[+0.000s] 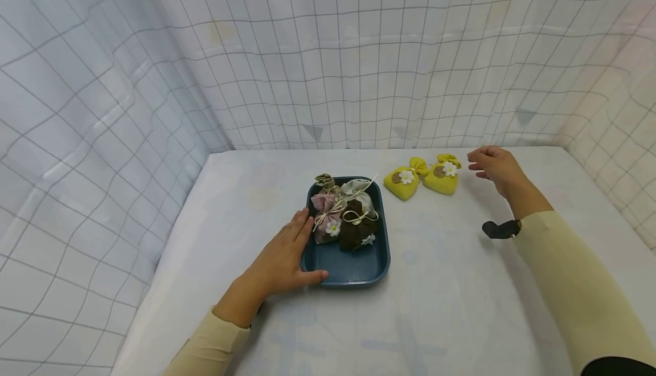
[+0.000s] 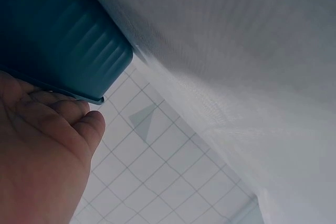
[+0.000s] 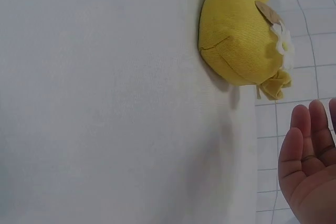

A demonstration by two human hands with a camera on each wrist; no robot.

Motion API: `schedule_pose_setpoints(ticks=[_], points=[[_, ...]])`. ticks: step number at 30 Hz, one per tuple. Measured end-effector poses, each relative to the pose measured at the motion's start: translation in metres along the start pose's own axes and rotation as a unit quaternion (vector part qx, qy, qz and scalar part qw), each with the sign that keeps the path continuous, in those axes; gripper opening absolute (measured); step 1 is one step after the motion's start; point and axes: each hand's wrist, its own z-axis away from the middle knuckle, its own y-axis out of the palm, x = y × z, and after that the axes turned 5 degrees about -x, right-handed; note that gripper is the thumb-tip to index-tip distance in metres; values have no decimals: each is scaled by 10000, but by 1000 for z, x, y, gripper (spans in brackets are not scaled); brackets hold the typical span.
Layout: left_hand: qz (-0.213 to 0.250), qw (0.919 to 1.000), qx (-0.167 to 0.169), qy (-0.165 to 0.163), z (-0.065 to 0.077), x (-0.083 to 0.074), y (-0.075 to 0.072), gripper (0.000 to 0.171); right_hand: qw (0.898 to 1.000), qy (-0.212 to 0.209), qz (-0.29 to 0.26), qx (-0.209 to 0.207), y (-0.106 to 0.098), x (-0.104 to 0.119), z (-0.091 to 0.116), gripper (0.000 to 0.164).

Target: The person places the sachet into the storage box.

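Observation:
A dark blue tray [image 1: 348, 273] sits mid-table with several small drawstring pouches in it: a pink pouch [image 1: 326, 225], a brown pouch [image 1: 355, 232], a white pouch [image 1: 361, 196] and an olive one [image 1: 325, 181] behind. My left hand [image 1: 282, 262] rests along the tray's left rim, fingers extended, thumb at the near corner; the left wrist view shows the fingers against the tray's ribbed side [image 2: 89, 51]. Two yellow pouches [image 1: 403, 182] with white flowers lie right of the tray. Just right of the nearer yellow pouch [image 3: 239, 35], my right hand [image 1: 494, 166] hovers, fingers loosely bent, holding nothing.
A white cloth covers the table [image 1: 441, 296]. Grid-patterned white curtains [image 1: 359, 68] hang behind it and on both sides. A black strap end [image 1: 501, 229] sticks out from the right wrist.

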Motion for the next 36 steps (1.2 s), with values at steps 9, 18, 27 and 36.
schedule_pose_setpoints(ticks=[9,18,27,36], points=[[10,10000,38,-30,0,0,-1,114,9990,436,-12,-1,15,-10,-15,44],[37,10000,63,-33,1,-2,-3,114,9977,666,-105,-16,25,-18,-22,41],[33,10000,31,1,1,-1,-2,114,9976,678,-1,-121,29,-21,-23,48],[-1,10000,45,-12,1,-2,-3,114,9982,533,-206,-204,34,-20,-22,49]])
